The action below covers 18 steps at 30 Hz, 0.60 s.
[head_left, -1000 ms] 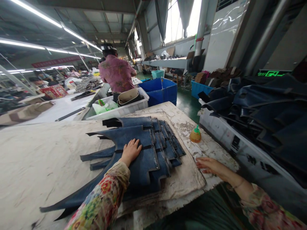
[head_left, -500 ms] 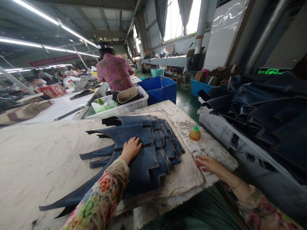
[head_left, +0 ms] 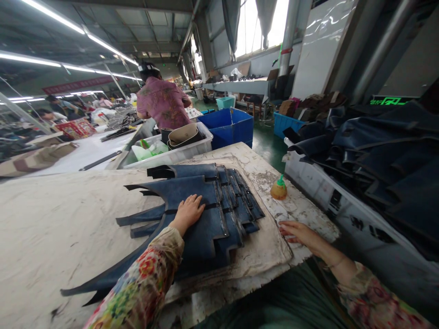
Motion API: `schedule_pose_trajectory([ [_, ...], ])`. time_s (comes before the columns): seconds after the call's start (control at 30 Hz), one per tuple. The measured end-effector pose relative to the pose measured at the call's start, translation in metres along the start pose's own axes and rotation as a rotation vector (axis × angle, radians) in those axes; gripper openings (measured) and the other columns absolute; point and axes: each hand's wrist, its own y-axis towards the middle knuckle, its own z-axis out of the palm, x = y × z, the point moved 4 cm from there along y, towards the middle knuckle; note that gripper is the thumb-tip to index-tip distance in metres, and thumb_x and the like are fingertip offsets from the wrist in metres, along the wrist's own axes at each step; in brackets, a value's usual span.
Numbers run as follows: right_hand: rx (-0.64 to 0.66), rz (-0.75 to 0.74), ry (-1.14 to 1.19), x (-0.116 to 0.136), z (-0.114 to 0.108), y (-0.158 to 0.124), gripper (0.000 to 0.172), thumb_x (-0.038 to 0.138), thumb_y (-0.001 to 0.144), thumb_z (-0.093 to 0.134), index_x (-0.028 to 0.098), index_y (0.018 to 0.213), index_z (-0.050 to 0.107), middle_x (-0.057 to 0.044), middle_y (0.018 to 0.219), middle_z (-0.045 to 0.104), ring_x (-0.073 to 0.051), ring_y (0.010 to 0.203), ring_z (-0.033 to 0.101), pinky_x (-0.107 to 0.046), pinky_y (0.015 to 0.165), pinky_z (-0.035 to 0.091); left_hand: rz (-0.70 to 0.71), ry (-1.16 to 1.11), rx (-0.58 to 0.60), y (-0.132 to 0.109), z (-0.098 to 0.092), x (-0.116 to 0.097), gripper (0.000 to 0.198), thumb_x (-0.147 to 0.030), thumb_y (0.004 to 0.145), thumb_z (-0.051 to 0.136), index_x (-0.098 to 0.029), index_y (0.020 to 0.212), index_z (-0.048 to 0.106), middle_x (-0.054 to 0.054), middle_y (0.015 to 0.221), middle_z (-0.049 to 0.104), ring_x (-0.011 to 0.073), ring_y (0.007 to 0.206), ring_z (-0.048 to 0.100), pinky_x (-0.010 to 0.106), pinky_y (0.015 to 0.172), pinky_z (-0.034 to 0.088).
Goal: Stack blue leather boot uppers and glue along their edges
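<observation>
- My right hand (head_left: 297, 233): fingers loosely spread, holding nothing, by the table (head_left: 305, 211) edge; contact unclear.
- My left hand (head_left: 188, 212) lies flat on fanned blue pieces (head_left: 206, 228) atop the table, gripping nothing, well apart.
- Layering looks done here (my reading); a dark-blue heap (head_left: 377, 151) in the white bin (head_left: 305, 176) seems left.
- Lower layers hidden, heap cut off, far bench (head_left: 236, 87) clutter indistinct.

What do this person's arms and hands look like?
The left hand is gloveless, as is the right hand, which may have a thin wristband. The left sleeve is floral: red, yellow and green, with a pale cuff; the right sleeve looks similar.
</observation>
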Motion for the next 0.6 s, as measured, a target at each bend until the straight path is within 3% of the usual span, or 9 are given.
schedule_pose_trajectory([
  [0.2, -0.024, -0.133, -0.092, -0.004, 0.003, 0.002, 0.025, 0.023, 0.081, 0.056, 0.014, 0.104, 0.064, -0.009, 0.105, 0.065, -0.016, 0.092, 0.062, -0.026, 0.074, 0.051, 0.117, 0.019, 0.054, -0.014, -0.015, -0.028, 0.050, -0.038, 0.089, 0.040, -0.020, 0.136, 0.039, 0.009, 0.141, 0.038, 0.0263, 0.131, 0.033, 0.049, 0.106, 0.031],
  [0.3, 0.049, -0.336, -0.283, 0.011, 0.011, -0.013, 0.028, 0.023, 0.079, 0.055, 0.012, 0.102, 0.065, -0.008, 0.105, 0.065, -0.020, 0.096, 0.061, -0.032, 0.083, 0.049, 0.235, -0.001, 0.095, -0.021, -0.026, -0.056, 0.049, -0.035, 0.087, 0.043, -0.020, 0.134, 0.044, 0.010, 0.138, 0.042, 0.0263, 0.128, 0.038, 0.047, 0.106, 0.032],
  [0.37, 0.039, -0.506, -0.468, 0.034, 0.014, -0.036, 0.030, 0.022, 0.078, 0.054, 0.012, 0.104, 0.066, -0.008, 0.105, 0.065, -0.020, 0.097, 0.060, -0.032, 0.086, 0.047, 0.330, -0.025, 0.132, -0.025, -0.036, -0.082, 0.049, -0.036, 0.087, 0.043, -0.021, 0.133, 0.044, 0.009, 0.137, 0.044, 0.0256, 0.127, 0.040, 0.046, 0.106, 0.032],
  [0.47, -0.062, -0.688, -0.673, 0.083, 0.009, -0.088, 0.036, 0.027, 0.081, 0.053, 0.014, 0.112, 0.064, -0.008, 0.105, 0.065, -0.018, 0.091, 0.061, -0.027, 0.078, 0.048, 0.504, -0.064, 0.174, -0.037, -0.058, -0.126, 0.050, -0.039, 0.089, 0.040, -0.020, 0.134, 0.043, 0.008, 0.137, 0.044, 0.0229, 0.126, 0.041, 0.041, 0.107, 0.032],
  [0.53, -0.142, -0.785, -0.736, 0.121, -0.007, -0.127, 0.038, 0.032, 0.083, 0.053, 0.016, 0.116, 0.062, -0.007, 0.106, 0.065, -0.017, 0.088, 0.062, -0.024, 0.074, 0.048, 0.616, -0.110, 0.181, -0.047, -0.072, -0.155, 0.049, -0.038, 0.089, 0.039, -0.019, 0.134, 0.044, 0.007, 0.137, 0.045, 0.0208, 0.126, 0.041, 0.037, 0.107, 0.033],
  [0.6, -0.294, -0.852, -0.812, 0.158, -0.041, -0.159, 0.037, 0.035, 0.084, 0.053, 0.019, 0.116, 0.062, -0.005, 0.104, 0.065, -0.016, 0.088, 0.062, -0.024, 0.075, 0.047, 0.704, -0.170, 0.181, -0.057, -0.082, -0.178, 0.048, -0.038, 0.089, 0.040, -0.020, 0.133, 0.045, 0.006, 0.136, 0.046, 0.0195, 0.125, 0.042, 0.035, 0.108, 0.033],
])
